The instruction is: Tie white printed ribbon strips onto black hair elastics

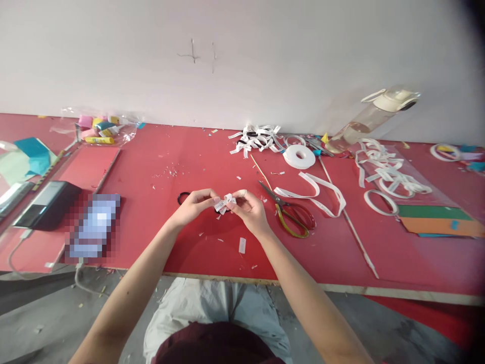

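Observation:
Between my two hands, over the red table (212,258), is a small white ribbon bow (224,203) with dark print. My left hand (195,205) pinches its left end between thumb and fingers. On the other side, the thumb and fingers of my right hand (252,210) are closed on the bow near its knot. A black elastic hair tie (182,197) shows behind my left hand; part of it is hidden by the fingers. To the right lie scissors (290,215) with yellow and red handles, and a loose printed white ribbon (316,196).
Finished-looking bows (255,136) are heaped by the wall, near a white tape roll (299,157). A tilted bottle (373,116) and more ribbon (394,169) are at right. On the left are a phone (96,225), a black device (49,205) and a bag of colourful pieces (100,126).

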A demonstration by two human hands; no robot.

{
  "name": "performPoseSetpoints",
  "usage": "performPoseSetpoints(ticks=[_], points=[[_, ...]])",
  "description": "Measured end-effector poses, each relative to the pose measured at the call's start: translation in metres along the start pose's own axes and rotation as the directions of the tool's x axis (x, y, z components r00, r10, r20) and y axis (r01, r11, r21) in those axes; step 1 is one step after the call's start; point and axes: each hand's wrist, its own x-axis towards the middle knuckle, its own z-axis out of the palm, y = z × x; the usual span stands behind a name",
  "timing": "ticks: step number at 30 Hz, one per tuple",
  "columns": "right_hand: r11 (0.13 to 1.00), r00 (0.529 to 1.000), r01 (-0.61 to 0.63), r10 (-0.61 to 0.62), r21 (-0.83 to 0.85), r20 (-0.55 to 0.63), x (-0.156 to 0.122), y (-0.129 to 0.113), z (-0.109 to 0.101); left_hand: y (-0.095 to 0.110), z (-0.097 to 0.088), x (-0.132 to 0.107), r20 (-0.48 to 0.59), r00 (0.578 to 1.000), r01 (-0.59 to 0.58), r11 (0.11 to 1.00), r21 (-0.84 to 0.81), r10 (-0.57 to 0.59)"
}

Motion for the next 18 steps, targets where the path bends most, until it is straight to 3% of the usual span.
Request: performPoseSetpoints(ticks=[6, 14, 18], points=[[1.000, 0.999, 0.015, -0.016, 0.019, 0.033, -0.0004, 0.0027, 0.0004, -0.0023, 0.0024, 0.0012, 0.038, 0.999, 0.000, 1.000, -0.012, 0.000], [0.987, 0.976, 0.005, -0.040, 0.159, 0.215, 0.0003, -0.0049, -0.0021, -0.0073, 0.0012, 0.0028, 0.078, 0.997, 0.010, 0.996, -0.087, -0.003], [0.987, 0.980, -0.040, 0.008, 0.157, 0.200, 0.0007, -0.0070, -0.0009, -0.0071, 0.0012, 0.0025, 0.093, 0.995, 0.028, 0.993, -0.114, -0.018]])
